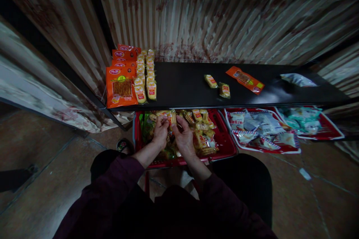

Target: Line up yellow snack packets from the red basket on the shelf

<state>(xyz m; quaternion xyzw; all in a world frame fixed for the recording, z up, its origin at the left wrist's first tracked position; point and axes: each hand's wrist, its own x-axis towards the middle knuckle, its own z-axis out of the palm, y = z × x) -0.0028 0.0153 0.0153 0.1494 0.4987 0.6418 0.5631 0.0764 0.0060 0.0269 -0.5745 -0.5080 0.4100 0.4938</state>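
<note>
Between my two hands is a small yellow wrapped snack pack (172,117), apparently biscuits. My left hand (160,131) pinches it from the left, and the fingers of my right hand (183,136) close on its other side. Both hands are over a red basket (228,149) heaped with similar wrapped packs (203,125). On the black shelf (179,82) just beyond, two rows of these packs (152,89) stand upright beside a file of orange snack bags (121,89). My palms hide part of the basket's contents.
Two loose packs (224,90), a flat orange bag (245,79) and a pale bag (298,80) lie on the shelf's right half. Right of my basket are a basket of white-and-blue bags (262,125) and another with teal packs (305,119). A curtain (196,18) hangs behind.
</note>
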